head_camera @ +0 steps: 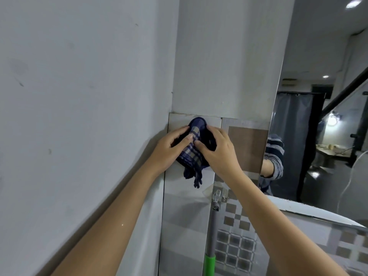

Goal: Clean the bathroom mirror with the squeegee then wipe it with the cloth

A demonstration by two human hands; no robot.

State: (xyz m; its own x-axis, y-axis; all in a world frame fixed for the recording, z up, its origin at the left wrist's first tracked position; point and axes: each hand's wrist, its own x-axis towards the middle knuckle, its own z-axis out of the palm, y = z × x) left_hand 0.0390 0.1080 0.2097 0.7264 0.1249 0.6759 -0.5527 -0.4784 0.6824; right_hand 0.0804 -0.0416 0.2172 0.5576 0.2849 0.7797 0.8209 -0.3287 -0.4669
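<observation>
A dark blue and beige checked cloth point(192, 150) is bunched against the tiled wall near the corner, with a loose end hanging down. My left hand point(169, 150) grips its left side and my right hand point(217, 152) grips its right side. The bathroom mirror point(322, 120) is on the wall to the right, apart from both hands, and reflects a sleeve and a room. A grey pole with a green grip point(211, 242), likely the squeegee handle, hangs from a clear wall hook point(216, 196) below the cloth; its blade is out of view.
A plain grey wall point(79, 96) closes the left side and meets the tiled wall point(185, 216) at the corner. A checkered mosaic tile band point(235, 246) runs under the mirror. A white ledge point(310, 210) lies along the mirror's lower edge.
</observation>
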